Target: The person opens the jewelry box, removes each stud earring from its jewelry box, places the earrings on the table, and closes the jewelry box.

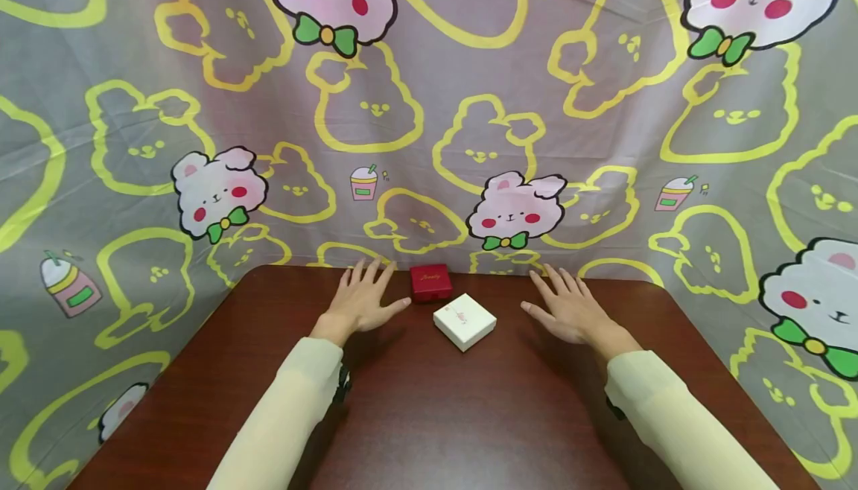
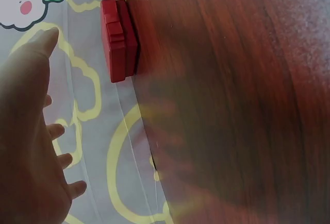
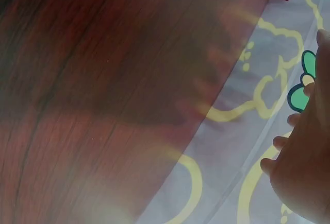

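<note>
A small red box [image 1: 431, 284] with gold lettering sits near the table's far edge, its lid down. Just in front of it and to the right lies a white box [image 1: 465, 322], turned cornerwise, with a small pink print on top. My left hand [image 1: 362, 300] is spread palm down to the left of the red box, thumb pointing toward it, holding nothing. To the right of the white box, my right hand [image 1: 566, 307] is likewise spread with straight fingers and holds nothing. In the left wrist view the red box [image 2: 116, 41] shows a front tab.
A dark reddish-brown wooden table [image 1: 429, 408] lies under both hands. Behind it and along its sides hangs a grey curtain [image 1: 415, 170] printed with yellow outlines, rabbits and drink cups.
</note>
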